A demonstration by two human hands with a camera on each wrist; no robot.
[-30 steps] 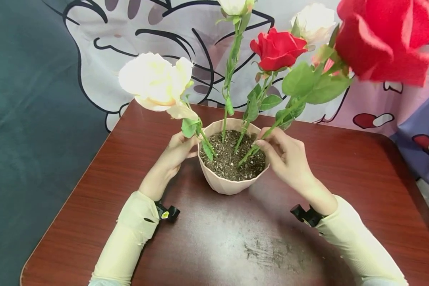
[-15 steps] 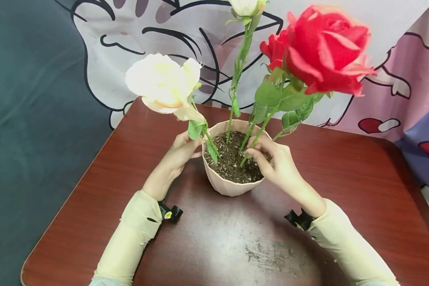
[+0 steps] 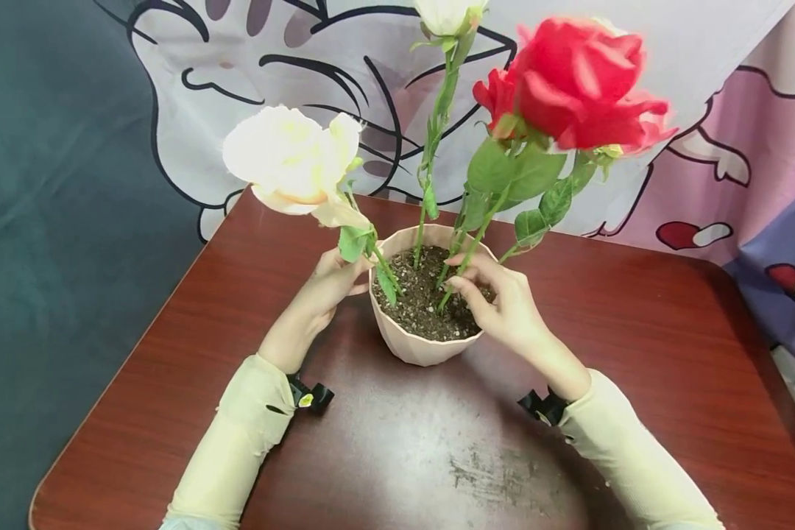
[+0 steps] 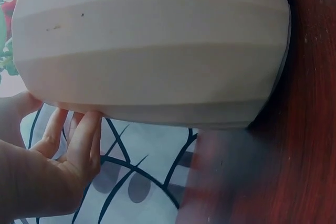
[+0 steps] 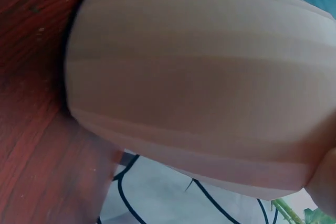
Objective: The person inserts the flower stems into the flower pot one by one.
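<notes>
A pale pink faceted flowerpot [image 3: 424, 349] filled with dark soil [image 3: 414, 315] stands upright on the table. My left hand [image 3: 331, 285] grips its left rim; in the left wrist view the fingers [image 4: 81, 142] press the outer wall. Over the soil, my right hand [image 3: 506, 298] pinches the green stem of a large red rose [image 3: 579, 85], whose lower end meets the soil. A white rose [image 3: 288, 158] leans out on the left, and a taller white rose [image 3: 445, 16] rises at the back. Another red rose [image 3: 495, 99] is partly hidden behind the large one.
The brown wooden table [image 3: 649, 331] has a scuffed patch [image 3: 493, 471] near its front. Behind it hangs a white and pink cartoon curtain [image 3: 199, 140], with a dark green cloth [image 3: 59, 184] at the left.
My right hand has moved left and inward over the soil with the red rose, whose bloom has swung left from the upper right and now overlaps the other red rose. My left hand stays at the rim.
</notes>
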